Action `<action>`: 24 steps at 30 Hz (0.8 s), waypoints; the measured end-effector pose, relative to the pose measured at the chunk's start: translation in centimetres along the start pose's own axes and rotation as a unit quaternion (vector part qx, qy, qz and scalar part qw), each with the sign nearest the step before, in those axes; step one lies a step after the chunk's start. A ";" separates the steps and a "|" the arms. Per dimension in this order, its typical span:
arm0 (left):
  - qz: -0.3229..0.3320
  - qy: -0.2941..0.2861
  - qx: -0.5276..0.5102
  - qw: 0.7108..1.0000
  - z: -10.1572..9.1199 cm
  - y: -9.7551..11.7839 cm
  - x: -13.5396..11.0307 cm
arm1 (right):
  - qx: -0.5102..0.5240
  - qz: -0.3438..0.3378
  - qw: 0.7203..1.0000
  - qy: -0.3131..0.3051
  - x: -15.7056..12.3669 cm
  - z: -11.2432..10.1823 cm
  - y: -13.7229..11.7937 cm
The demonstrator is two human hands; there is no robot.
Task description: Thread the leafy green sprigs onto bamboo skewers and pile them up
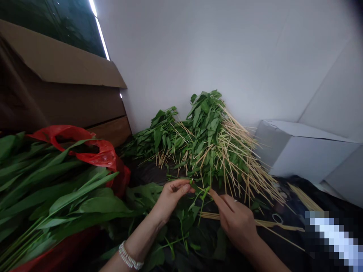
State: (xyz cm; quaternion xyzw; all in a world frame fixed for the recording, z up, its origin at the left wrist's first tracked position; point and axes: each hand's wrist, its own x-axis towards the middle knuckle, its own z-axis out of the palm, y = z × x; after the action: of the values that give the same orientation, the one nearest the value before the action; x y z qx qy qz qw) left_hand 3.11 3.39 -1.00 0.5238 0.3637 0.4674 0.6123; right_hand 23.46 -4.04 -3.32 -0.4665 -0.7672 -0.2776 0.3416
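Note:
My left hand [170,198], with a bead bracelet on its wrist, pinches a green leafy stem [195,189] between thumb and fingers. My right hand [235,219] is closed in a pinch on a thin bamboo skewer [204,190], meeting the stem between the two hands. Just beyond them leans a big heap of leaves threaded on skewers [210,143], propped against the white wall. Loose leaves [181,223] lie on the black sheet under my hands.
A red plastic bag [93,155] full of long green leaves [56,189] sits at the left. Behind it stands a brown cardboard box [62,90]. A white box [300,151] is at the right, with bare skewers [303,198] lying beside it.

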 end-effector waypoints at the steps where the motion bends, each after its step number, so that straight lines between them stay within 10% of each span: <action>1: -0.008 -0.003 -0.008 1.000 0.1 -0.1 0.0 | 0.000 -0.002 1.000 -0.001 0.0 0.0 -0.1; 24: -0.030 0.001 0.015 0.999 0.2 -0.1 -0.2 | 0.000 -0.015 1.000 0.011 0.2 0.1 -0.7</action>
State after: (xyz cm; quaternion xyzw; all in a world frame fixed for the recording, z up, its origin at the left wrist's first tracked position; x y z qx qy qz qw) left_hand 3.28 3.15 -1.03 0.5213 0.3874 0.4436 0.6176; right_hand 22.70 -4.15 -3.34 -0.4519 -0.7701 -0.2876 0.3464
